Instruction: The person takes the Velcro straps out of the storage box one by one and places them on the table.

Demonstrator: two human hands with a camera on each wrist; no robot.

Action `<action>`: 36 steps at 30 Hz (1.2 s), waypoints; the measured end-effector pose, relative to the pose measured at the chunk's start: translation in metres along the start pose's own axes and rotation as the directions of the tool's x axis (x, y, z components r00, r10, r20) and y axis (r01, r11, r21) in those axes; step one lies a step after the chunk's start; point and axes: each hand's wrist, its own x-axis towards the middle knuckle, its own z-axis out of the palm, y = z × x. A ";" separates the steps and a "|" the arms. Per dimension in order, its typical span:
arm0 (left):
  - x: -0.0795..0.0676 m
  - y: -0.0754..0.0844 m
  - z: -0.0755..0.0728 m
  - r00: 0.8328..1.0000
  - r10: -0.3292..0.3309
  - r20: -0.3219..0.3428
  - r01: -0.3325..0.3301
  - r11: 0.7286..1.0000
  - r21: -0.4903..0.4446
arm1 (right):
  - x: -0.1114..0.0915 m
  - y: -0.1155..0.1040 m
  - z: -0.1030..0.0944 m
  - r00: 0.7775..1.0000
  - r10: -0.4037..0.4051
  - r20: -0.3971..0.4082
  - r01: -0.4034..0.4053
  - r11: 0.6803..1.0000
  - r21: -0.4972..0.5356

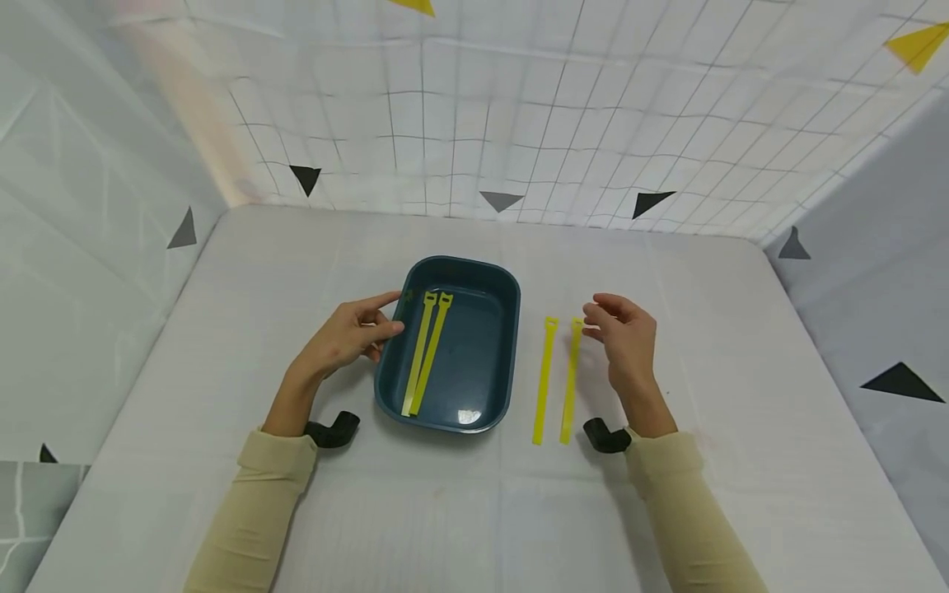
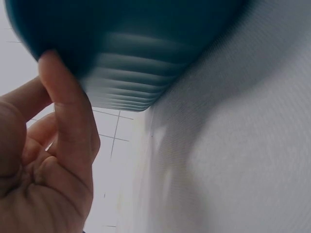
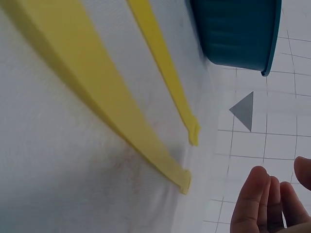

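Note:
A dark teal tray [image 1: 482,346] stands on the table, and two yellow hook-and-loop cable ties [image 1: 432,354] lie inside along its left side. At the tray's left rim, my left hand [image 1: 344,333] holds the edge with thumb and fingers; the left wrist view shows a fingertip [image 2: 51,60] against the outer wall. Two more yellow cable ties, a left one [image 1: 544,383] and a right one [image 1: 572,383], lie flat to the right of the tray. My right hand [image 1: 626,338] hovers by the slotted head of the right one, thumb and fingers apart, holding nothing.
The white-covered table [image 1: 445,519] meets a grid-lined wall curtain [image 1: 460,132] at the back. Grey and black triangles mark the curtain and side walls. A black wrist camera [image 1: 334,430] sits at the left wrist, another black camera [image 1: 606,436] at the right.

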 end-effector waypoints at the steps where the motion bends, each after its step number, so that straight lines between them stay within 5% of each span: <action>1: 0.000 0.000 0.000 1.000 0.001 0.001 -0.001 1.000 0.001 | 0.000 -0.001 0.001 1.000 -0.010 0.000 0.010 1.000 -0.001; 36: 0.000 0.001 0.000 1.000 -0.001 0.001 0.001 1.000 0.007 | -0.018 -0.030 0.030 0.983 -0.131 0.131 0.131 0.991 0.004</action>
